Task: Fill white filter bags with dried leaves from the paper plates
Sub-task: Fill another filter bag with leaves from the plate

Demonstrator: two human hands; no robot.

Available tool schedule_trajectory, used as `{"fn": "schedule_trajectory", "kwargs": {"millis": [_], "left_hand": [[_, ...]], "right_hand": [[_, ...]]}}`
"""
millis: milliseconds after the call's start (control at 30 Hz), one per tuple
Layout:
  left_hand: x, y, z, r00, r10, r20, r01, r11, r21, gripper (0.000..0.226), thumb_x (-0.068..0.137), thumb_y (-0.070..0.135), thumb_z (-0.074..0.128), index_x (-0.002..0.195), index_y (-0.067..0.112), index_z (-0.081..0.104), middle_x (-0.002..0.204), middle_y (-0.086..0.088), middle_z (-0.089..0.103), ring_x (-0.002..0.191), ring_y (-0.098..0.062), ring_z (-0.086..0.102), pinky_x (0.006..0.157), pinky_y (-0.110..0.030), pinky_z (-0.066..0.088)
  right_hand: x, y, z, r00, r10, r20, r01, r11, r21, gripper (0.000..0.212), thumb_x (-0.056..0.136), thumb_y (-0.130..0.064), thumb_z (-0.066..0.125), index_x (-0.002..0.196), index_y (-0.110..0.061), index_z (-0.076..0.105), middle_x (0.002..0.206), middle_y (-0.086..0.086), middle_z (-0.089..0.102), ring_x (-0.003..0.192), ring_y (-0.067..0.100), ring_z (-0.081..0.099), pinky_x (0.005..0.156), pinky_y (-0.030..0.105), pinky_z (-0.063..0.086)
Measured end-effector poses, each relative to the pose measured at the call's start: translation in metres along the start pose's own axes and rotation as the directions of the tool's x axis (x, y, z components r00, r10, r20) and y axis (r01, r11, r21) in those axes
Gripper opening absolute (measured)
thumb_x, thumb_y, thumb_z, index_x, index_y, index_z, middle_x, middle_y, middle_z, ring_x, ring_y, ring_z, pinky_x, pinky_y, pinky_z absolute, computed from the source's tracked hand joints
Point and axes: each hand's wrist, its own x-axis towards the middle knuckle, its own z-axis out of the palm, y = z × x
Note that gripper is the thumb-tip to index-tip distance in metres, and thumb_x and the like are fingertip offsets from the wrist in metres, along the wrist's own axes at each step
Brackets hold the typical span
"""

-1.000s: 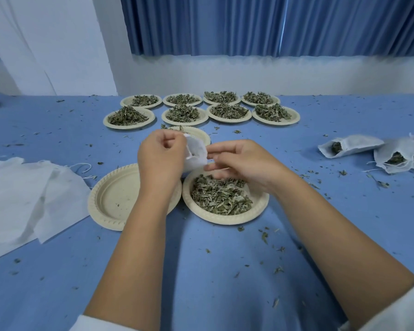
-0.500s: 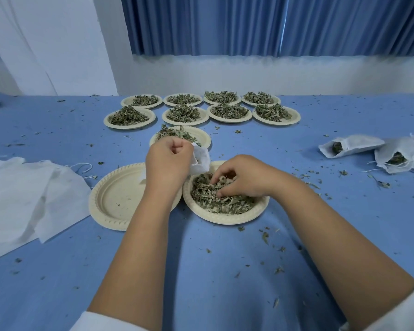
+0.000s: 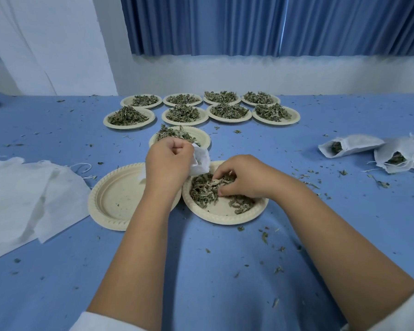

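My left hand [image 3: 169,161] grips a white filter bag [image 3: 201,161] by its top, just above the near plate's far-left rim. That paper plate [image 3: 225,215] holds dried green leaves [image 3: 203,189], heaped on its left side. My right hand [image 3: 243,176] is down in the heap with fingers curled round a clump of leaves. An empty paper plate [image 3: 115,199] lies to the left, partly under my left forearm.
Another leaf plate [image 3: 204,139] sits just behind my hands, and two rows of several full plates [image 3: 129,117] stand further back. Flat white bags [image 3: 26,194] lie at left, filled bags [image 3: 349,145] at right. Leaf crumbs litter the blue table [image 3: 225,271].
My right hand dropped from the bag's mouth into the plate and is gathering leaves, pushing them leftward. My left hand lowered the bag slightly toward the plate.
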Motion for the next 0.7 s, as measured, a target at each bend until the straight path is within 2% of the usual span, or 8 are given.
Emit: {"fn": "schedule_trajectory", "kwargs": {"millis": [67, 200, 300, 400, 467, 533, 600, 700], "left_hand": [[0.001, -0.001, 0.001, 1.000, -0.005, 0.003, 0.005, 1.000, -0.019, 0.014, 0.084, 0.011, 0.057, 0.079, 0.011, 0.070, 0.088, -0.012, 0.072, 0.084, -0.026, 0.069, 0.079, -0.045, 0.059], [0.003, -0.004, 0.001, 0.999, 0.025, -0.042, -0.025, 1.000, 0.013, 0.015, 0.084, 0.016, 0.057, 0.076, 0.016, 0.069, 0.082, -0.005, 0.072, 0.058, -0.004, 0.055, 0.057, -0.022, 0.047], [0.005, -0.004, 0.001, 0.998, 0.018, -0.063, -0.018, 1.000, -0.006, 0.014, 0.084, 0.016, 0.058, 0.077, 0.017, 0.071, 0.081, 0.000, 0.072, 0.063, -0.004, 0.057, 0.061, -0.023, 0.049], [0.005, -0.004, 0.000, 0.998, 0.024, -0.065, -0.024, 1.000, 0.009, 0.015, 0.086, 0.016, 0.058, 0.079, 0.018, 0.071, 0.080, -0.003, 0.072, 0.062, -0.006, 0.056, 0.059, -0.021, 0.046], [0.003, -0.003, 0.001, 0.998, 0.035, -0.051, -0.034, 0.999, 0.018, 0.015, 0.087, 0.016, 0.058, 0.080, 0.016, 0.071, 0.082, -0.008, 0.072, 0.064, -0.009, 0.057, 0.060, -0.023, 0.048], [0.001, -0.002, 0.003, 1.000, 0.030, -0.005, -0.030, 0.999, 0.017, 0.015, 0.088, 0.014, 0.057, 0.080, 0.013, 0.070, 0.085, -0.011, 0.071, 0.070, -0.016, 0.064, 0.069, -0.030, 0.056], [-0.002, 0.000, 0.007, 0.998, 0.010, 0.066, -0.011, 1.000, 0.012, 0.015, 0.088, 0.013, 0.058, 0.080, 0.012, 0.070, 0.086, -0.010, 0.072, 0.078, -0.028, 0.071, 0.080, -0.044, 0.058], [-0.005, 0.001, 0.011, 0.992, -0.005, 0.126, 0.007, 1.000, -0.014, 0.016, 0.088, 0.012, 0.059, 0.079, 0.011, 0.071, 0.087, -0.013, 0.072, 0.080, -0.038, 0.071, 0.083, -0.053, 0.056]], "right_hand": [[0.000, 0.001, -0.002, 0.999, 0.007, -0.047, -0.004, 0.998, 0.061, 0.023, 0.082, -0.028, 0.078, 0.103, -0.029, 0.070, 0.098, -0.015, 0.059, 0.086, 0.006, 0.056, 0.067, 0.015, 0.043], [-0.001, 0.001, -0.010, 0.988, 0.026, -0.154, 0.015, 0.966, 0.259, 0.021, 0.079, -0.023, 0.081, 0.095, -0.029, 0.068, 0.087, -0.020, 0.061, 0.068, -0.011, 0.055, 0.063, 0.005, 0.039], [-0.004, -0.001, -0.016, 0.979, 0.020, -0.204, 0.061, 0.921, 0.386, 0.021, 0.077, -0.021, 0.083, 0.092, -0.028, 0.070, 0.084, -0.019, 0.066, 0.064, -0.013, 0.056, 0.067, 0.008, 0.045], [-0.007, 0.001, -0.022, 0.963, 0.058, -0.265, 0.082, 0.868, 0.489, 0.020, 0.076, -0.020, 0.084, 0.090, -0.029, 0.073, 0.079, -0.017, 0.068, 0.070, -0.003, 0.060, 0.072, 0.015, 0.052], [-0.007, 0.003, -0.025, 0.948, 0.115, -0.297, 0.095, 0.788, 0.608, 0.024, 0.076, -0.018, 0.083, 0.097, -0.024, 0.073, 0.087, -0.007, 0.072, 0.080, 0.007, 0.066, 0.076, 0.021, 0.056], [-0.005, 0.001, -0.023, 0.930, 0.174, -0.323, 0.121, 0.687, 0.716, 0.027, 0.077, -0.019, 0.083, 0.101, -0.021, 0.072, 0.097, 0.003, 0.074, 0.088, 0.014, 0.069, 0.074, 0.024, 0.057], [-0.002, -0.004, -0.017, 0.916, 0.209, -0.342, 0.161, 0.591, 0.791, 0.024, 0.078, -0.018, 0.082, 0.099, -0.022, 0.072, 0.097, 0.003, 0.075, 0.082, 0.010, 0.070, 0.066, 0.019, 0.053], [0.001, -0.011, -0.007, 0.923, 0.199, -0.331, 0.197, 0.495, 0.846, 0.021, 0.079, -0.013, 0.080, 0.096, -0.022, 0.072, 0.091, 0.000, 0.075, 0.077, 0.007, 0.070, 0.065, 0.017, 0.052]]}}
